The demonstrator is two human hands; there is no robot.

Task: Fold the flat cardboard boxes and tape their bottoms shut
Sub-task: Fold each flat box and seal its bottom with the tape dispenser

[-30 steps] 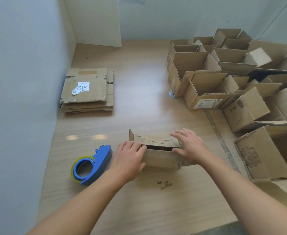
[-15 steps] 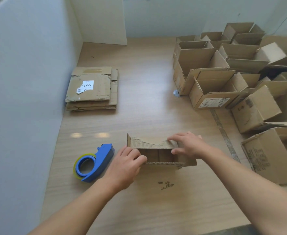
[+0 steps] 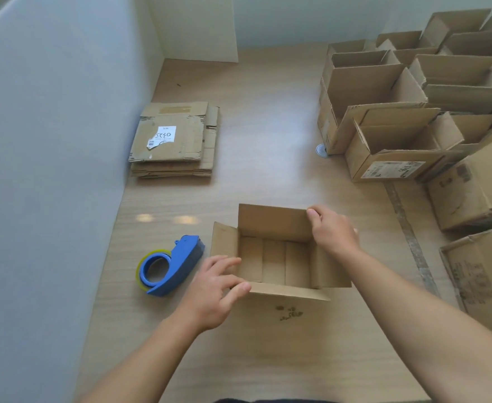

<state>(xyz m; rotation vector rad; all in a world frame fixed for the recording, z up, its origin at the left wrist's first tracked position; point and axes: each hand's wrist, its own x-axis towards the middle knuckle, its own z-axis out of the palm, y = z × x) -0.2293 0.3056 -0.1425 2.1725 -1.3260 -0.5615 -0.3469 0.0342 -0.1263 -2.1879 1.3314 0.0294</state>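
Right hand (image 3: 333,237) grips far-right corner of the small brown cardboard box (image 3: 273,225) mid-table, left hand (image 3: 212,289) rests loose-fingered on near-left corner; we should square it, flip, then tape with blue tape dispenser (image 3: 180,263) just left

The open box (image 3: 271,225) in front of you is plain brown cardboard, darker in its shaded inside. The table (image 3: 268,367) under it is pale wood grain, with a dark speckled strip (image 3: 410,237) at your right and a few dark specks (image 3: 289,313). Your tape dispenser (image 3: 180,263) is bright blue with a yellowish clear tape (image 3: 156,252). The flat boxes (image 3: 175,158) are the same brown, the top one with a white label (image 3: 164,136) written in black. The folded boxes (image 3: 364,82) are brown with dark print and one white printed label (image 3: 393,169), and the wall (image 3: 49,184) is pale grey-blue.
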